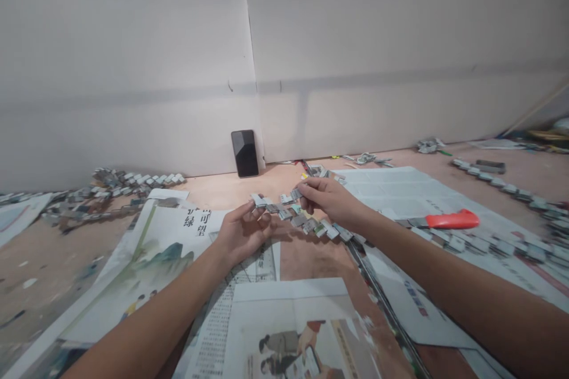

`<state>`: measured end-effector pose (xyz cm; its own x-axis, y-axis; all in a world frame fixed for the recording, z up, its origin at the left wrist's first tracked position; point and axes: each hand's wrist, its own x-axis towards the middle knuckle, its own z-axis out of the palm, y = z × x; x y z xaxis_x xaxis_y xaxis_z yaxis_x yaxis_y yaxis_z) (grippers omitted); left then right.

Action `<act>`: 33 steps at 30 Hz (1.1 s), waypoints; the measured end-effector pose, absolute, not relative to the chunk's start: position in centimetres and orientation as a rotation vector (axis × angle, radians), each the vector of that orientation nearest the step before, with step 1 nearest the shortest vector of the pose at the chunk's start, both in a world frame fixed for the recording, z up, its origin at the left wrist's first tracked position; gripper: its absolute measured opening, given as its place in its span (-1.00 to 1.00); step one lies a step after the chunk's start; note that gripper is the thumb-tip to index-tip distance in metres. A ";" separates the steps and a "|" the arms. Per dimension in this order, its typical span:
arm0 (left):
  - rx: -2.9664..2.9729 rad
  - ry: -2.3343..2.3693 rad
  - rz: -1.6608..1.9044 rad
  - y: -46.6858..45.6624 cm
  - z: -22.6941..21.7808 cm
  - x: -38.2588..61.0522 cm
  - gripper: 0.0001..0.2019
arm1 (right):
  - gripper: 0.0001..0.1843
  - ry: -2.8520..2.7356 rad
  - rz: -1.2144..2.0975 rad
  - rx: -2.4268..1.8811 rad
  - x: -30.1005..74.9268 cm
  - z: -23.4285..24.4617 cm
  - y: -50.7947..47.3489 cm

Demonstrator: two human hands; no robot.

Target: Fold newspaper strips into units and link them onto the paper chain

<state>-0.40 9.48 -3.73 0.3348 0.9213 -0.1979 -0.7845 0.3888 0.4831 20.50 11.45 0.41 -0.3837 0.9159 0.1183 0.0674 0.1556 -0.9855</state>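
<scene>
A zigzag chain of folded paper links (297, 219) stretches between my hands at the middle of the table. Its left end is pinched between the thumb and fingers of my left hand (245, 230). My right hand (331, 198) grips a small folded paper piece (296, 193) with thumb and forefinger, just above the chain. Whether that piece is joined to the chain I cannot tell. Past my right wrist the chain runs on to the right, partly hidden under my forearm, toward more linked paper (480, 244).
A black phone (245, 154) leans against the white board (133, 71). A red-handled utility knife (452, 220) lies on white paper at right. Newspaper sheets (171, 260) cover the table's front. Another paper chain heap (128, 185) sits at left, and a further chain (502, 182) at far right.
</scene>
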 end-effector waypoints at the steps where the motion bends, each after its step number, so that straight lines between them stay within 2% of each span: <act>1: 0.329 0.497 1.135 9.5 -3.8 -0.4 -0.78 | -0.75 -1.615 1.338 -0.969 20.5 0.3 11.6; 4: 0.333 0.526 1.136 9.5 -3.9 -0.4 -0.79 | -0.79 -1.569 1.437 -0.954 20.5 -0.2 11.7; 12: 0.341 0.536 1.157 9.3 -3.4 0.0 -0.78 | -0.72 -1.529 1.533 -0.933 20.2 -0.5 11.4; 16: 0.340 0.545 1.144 9.2 -3.3 0.0 -0.82 | -0.74 -1.584 1.420 -1.038 20.2 -0.4 11.5; 20: 0.360 0.602 1.122 9.1 -3.1 0.0 -0.77 | -0.73 -1.702 1.211 -1.129 20.4 -0.8 11.8; 26: 0.406 0.603 1.072 9.2 -3.1 0.0 -0.69 | -0.74 -1.725 1.353 -1.144 20.3 -1.4 11.9; 33: 0.420 0.589 1.101 9.2 -3.3 0.2 -0.74 | -0.69 -1.901 1.248 -1.149 20.2 -1.6 11.5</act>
<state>0.23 9.17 -3.31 0.3270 0.9157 -0.2337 -0.7021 0.4009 0.5885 20.16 11.47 -1.60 -0.4571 0.8893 0.0133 0.3416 0.1894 -0.9205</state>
